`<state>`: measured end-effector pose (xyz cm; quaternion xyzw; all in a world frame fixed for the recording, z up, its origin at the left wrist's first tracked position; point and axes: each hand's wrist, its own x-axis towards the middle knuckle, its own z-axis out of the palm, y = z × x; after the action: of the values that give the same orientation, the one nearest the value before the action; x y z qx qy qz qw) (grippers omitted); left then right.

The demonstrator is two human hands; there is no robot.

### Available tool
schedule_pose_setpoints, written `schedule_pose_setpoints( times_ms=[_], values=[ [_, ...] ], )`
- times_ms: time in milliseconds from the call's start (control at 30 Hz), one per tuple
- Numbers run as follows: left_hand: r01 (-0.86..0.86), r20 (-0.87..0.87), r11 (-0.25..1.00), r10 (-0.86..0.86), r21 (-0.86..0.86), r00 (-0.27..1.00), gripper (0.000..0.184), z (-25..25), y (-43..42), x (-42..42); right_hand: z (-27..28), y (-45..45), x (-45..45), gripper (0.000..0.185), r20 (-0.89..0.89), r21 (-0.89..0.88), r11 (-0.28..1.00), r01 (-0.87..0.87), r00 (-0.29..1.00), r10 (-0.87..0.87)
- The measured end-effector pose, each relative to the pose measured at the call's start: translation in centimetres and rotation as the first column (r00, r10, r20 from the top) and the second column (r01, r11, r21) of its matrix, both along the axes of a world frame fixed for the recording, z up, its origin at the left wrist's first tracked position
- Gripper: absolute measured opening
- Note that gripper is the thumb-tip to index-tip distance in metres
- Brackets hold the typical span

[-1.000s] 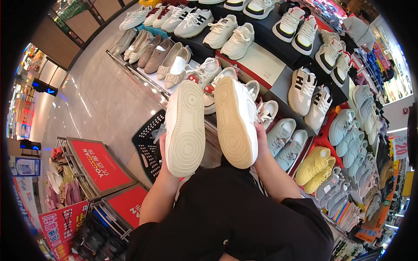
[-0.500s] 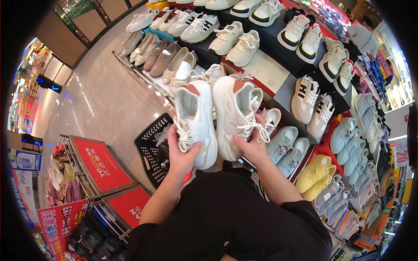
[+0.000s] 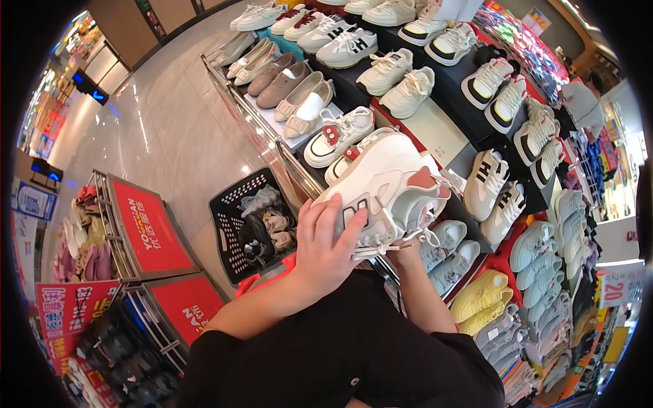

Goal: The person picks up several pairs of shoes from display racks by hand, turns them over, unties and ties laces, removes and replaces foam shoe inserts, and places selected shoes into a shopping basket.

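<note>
A pair of white sneakers (image 3: 381,180) with reddish-brown heel linings is held together in front of my body, tilted with the heels to the right. My left hand (image 3: 326,238) is wrapped round the toe end, its fingers across the side of the upper sneaker. Under the shoes, beside the laces, is my right hand (image 3: 406,253); its fingers are mostly hidden behind the sneakers, and it supports them from below. White sneakers with red patches (image 3: 338,136) stand on the display just beyond the held pair.
A black basket (image 3: 228,234) with items inside stands at the left. Red sign panels (image 3: 146,221) are on a rack. Shoe rows include yellow shoes (image 3: 481,297) and beige flats (image 3: 304,112). A person (image 3: 583,105) is at the far right.
The sneakers went from soles facing me, to upright side by side, to stacked together and turned sideways. My left hand moved right across them; my right hand went beneath. The view shifted.
</note>
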<state>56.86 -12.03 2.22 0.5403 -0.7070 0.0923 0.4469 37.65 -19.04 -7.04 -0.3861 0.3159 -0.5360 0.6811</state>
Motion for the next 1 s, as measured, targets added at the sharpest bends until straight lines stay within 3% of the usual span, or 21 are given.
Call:
schedule_pose_setpoints(
  times_ms=[67, 100, 133, 200, 233, 300, 333, 367, 400, 467, 500, 533, 600, 633, 667, 733, 933, 967, 1000],
  values=[
    [0.001, -0.013, 0.999, -0.001, 0.043, 1.000, 0.085, 0.2, -0.3, 0.1, 0.4, 0.5, 0.3, 0.127, 0.019, 0.034, 0.997, 0.070, 0.997, -0.071],
    [-0.003, -0.015, 0.999, 0.004, 0.047, 1.000, 0.085, 0.3, -0.5, 0.3, 0.3, 0.7, 0.3, 0.121, -0.116, -0.045, 0.993, 0.110, 0.987, -0.115],
    [-0.004, -0.116, 0.991, 0.020, 0.133, 0.993, 0.089, 0.4, -0.7, 0.7, 0.4, 0.8, 0.1, 0.121, -0.119, -0.040, 0.993, 0.109, 0.986, -0.113],
    [-0.014, -0.240, 0.949, 0.094, 0.315, 0.966, 0.098, 0.1, -1.4, 1.8, 1.5, 1.0, -0.3, 0.110, -0.480, -0.150, 0.980, 0.128, 0.857, -0.185],
    [0.020, -0.296, 0.927, 0.099, 0.375, 0.950, 0.097, -0.5, -1.8, 2.6, 2.5, 0.7, -0.3, 0.102, -0.626, -0.306, 0.944, 0.122, 0.722, -0.296],
    [0.061, -0.349, 0.898, 0.106, 0.435, 0.931, 0.095, -1.8, -2.8, 3.1, 4.9, 0.6, 0.1, 0.099, -0.674, -0.317, 0.941, 0.121, 0.669, -0.313],
    [0.334, -0.691, 0.821, 0.100, 0.464, 0.715, 0.092, -2.4, -3.3, 3.2, 5.6, 0.7, 0.3, 0.097, -0.717, -0.331, 0.937, 0.115, 0.615, -0.329],
    [0.582, -0.911, 0.725, 0.159, 0.369, 0.381, 0.090, -3.0, -3.7, 3.2, 5.8, 0.7, 0.1, 0.095, -0.767, -0.401, 0.912, 0.090, 0.512, -0.387],
    [0.587, -0.910, 0.719, 0.160, 0.373, 0.383, 0.090, -3.5, -4.1, 3.3, 6.3, 0.7, -0.1, 0.095, -0.768, -0.397, 0.913, 0.097, 0.510, -0.388],
    [0.664, -0.903, 0.626, 0.173, 0.409, 0.393, 0.096, -4.8, -4.7, 3.2, 7.4, 0.8, -0.8, 0.090, -0.749, -0.192, 0.971, 0.144, 0.617, -0.240],
    [0.735, -0.929, 0.587, 0.090, 0.339, 0.358, 0.092, -5.2, -5.4, 3.2, 7.3, 0.7, -1.2, 0.083, -0.806, -0.277, 0.945, 0.173, 0.494, -0.327],
    [0.748, -0.931, 0.572, 0.084, 0.336, 0.355, 0.092, -5.4, -6.0, 3.1, 7.5, 0.5, -1.8, 0.083, -0.809, -0.276, 0.942, 0.191, 0.483, -0.335],
    [0.895, -0.959, 0.401, 0.270, 0.195, 0.087, 0.078, -5.1, -7.5, 2.8, 8.5, -0.1, -2.9, 0.078, -0.918, -0.296, 0.948, 0.118, 0.240, -0.317],
    [0.950, -0.955, 0.309, 0.292, 0.051, -0.044, 0.074, -6.3, -8.5, 2.7, 8.9, -0.5, -3.3, 0.076, -0.945, -0.202, 0.971, 0.131, 0.234, -0.228],
    [0.956, -0.956, 0.289, 0.290, 0.049, -0.039, 0.074, -7.2, -9.0, 2.6, 8.7, -0.7, -3.9, 0.076, -0.945, -0.205, 0.967, 0.152, 0.228, -0.236],
    [0.994, -0.937, 0.108, 0.349, 0.025, -0.015, 0.076, -7.8, -9.6, 2.2, 8.3, -1.0, -4.8, 0.075, -0.982, -0.145, 0.989, 0.006, 0.118, -0.145],
    [0.991, -0.955, 0.116, 0.294, 0.063, 0.026, 0.078, -8.1, -9.3, 1.7, 8.4, -0.3, -5.3, 0.069, -0.995, -0.070, 0.997, -0.014, 0.078, -0.068],
    [0.985, -0.960, 0.146, 0.273, 0.096, 0.053, 0.076, -8.1, -9.1, 1.6, 6.9, -0.5, -5.6, 0.071, -0.943, -0.318, 0.933, -0.168, -0.043, -0.329],
    [0.975, -0.965, 0.181, 0.250, 0.128, 0.080, 0.073, -8.0, -9.0, 1.5, 6.7, -0.8, -5.4, 0.073, -0.806, -0.513, 0.786, -0.345, -0.120, -0.579]
  ],
)
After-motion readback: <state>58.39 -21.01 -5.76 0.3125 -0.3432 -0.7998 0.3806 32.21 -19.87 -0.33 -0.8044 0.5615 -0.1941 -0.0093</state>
